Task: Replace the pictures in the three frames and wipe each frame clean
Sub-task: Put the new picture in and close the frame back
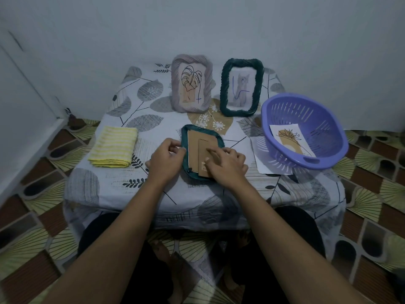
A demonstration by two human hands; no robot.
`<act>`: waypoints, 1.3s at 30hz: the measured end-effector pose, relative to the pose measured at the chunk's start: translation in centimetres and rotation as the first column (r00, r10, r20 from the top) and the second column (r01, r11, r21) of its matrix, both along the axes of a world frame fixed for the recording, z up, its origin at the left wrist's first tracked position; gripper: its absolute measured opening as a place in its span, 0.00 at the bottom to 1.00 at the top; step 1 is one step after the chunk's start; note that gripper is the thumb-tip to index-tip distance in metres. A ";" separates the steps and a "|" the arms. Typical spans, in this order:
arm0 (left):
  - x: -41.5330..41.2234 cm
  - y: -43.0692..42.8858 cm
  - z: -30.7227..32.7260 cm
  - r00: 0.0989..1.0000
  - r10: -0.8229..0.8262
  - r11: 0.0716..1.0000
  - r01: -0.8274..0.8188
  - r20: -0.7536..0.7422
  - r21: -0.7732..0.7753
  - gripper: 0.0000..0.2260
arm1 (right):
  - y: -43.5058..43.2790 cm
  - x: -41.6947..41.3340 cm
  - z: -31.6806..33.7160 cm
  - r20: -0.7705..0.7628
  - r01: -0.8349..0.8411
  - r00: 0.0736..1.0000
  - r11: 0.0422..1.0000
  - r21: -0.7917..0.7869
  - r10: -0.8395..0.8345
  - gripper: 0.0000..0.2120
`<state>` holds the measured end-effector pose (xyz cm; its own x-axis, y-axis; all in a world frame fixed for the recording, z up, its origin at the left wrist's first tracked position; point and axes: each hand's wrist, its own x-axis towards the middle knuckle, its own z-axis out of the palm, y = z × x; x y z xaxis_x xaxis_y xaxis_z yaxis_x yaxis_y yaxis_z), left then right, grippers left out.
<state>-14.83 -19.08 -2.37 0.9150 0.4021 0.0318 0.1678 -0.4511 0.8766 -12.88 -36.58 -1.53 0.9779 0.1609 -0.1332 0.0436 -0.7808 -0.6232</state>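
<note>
We have the flat frame [198, 129] lying face down in the middle of the table [98, 183], its cardboard back [194, 142] turned up. Our left hand [167, 160] is at the frame's left rim, with thumb and curled fingers pinching that edge. Our right hand [228, 165] lies over the frame's near right corner. Its index finger is stretched out and pressed on the cardboard stand [202, 155] (the other fingers are loosely curled and hold nothing we can see).

Left of the flat frame, a little apart, lies a folded yellow cloth [114, 149]. Behind the flat frame stand two upright frames. The grey frame [208, 84], with a leaf drawing, is straight behind it. The green frame [224, 88], with a cat picture, is behind and to the right. Right of the flat frame sits a purple basket [317, 123] with a picture [289, 141] inside. A paper sheet [259, 159] lies partly under the basket, on the side nearest the flat frame.
</note>
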 end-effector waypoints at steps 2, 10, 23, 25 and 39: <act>-0.1 0.5 1.6 1.000 -0.003 0.995 0.006 0.025 -0.095 0.03 | 1.0 -0.1 0.5 0.005 -0.008 1.000 0.998 0.059 0.007 0.19; -0.6 0.3 7.6 0.980 -0.071 0.996 0.061 0.186 0.060 0.07 | 4.2 0.0 2.9 -0.139 0.024 0.987 0.794 0.608 0.077 0.14; -0.5 0.3 0.3 0.945 0.048 0.963 0.043 -0.324 0.267 0.18 | 1.8 1.9 1.4 -0.470 0.441 0.879 0.516 0.735 -0.082 0.17; -0.6 0.1 -0.3 0.933 0.053 0.941 0.073 -0.356 0.331 0.19 | 1.5 1.7 0.8 -0.451 0.422 0.887 0.562 0.711 -0.096 0.16; 0.1 -0.5 -1.3 0.968 0.045 0.907 0.065 -0.249 0.416 0.18 | -0.8 2.3 0.1 -0.045 0.258 0.966 0.947 0.193 -0.254 0.15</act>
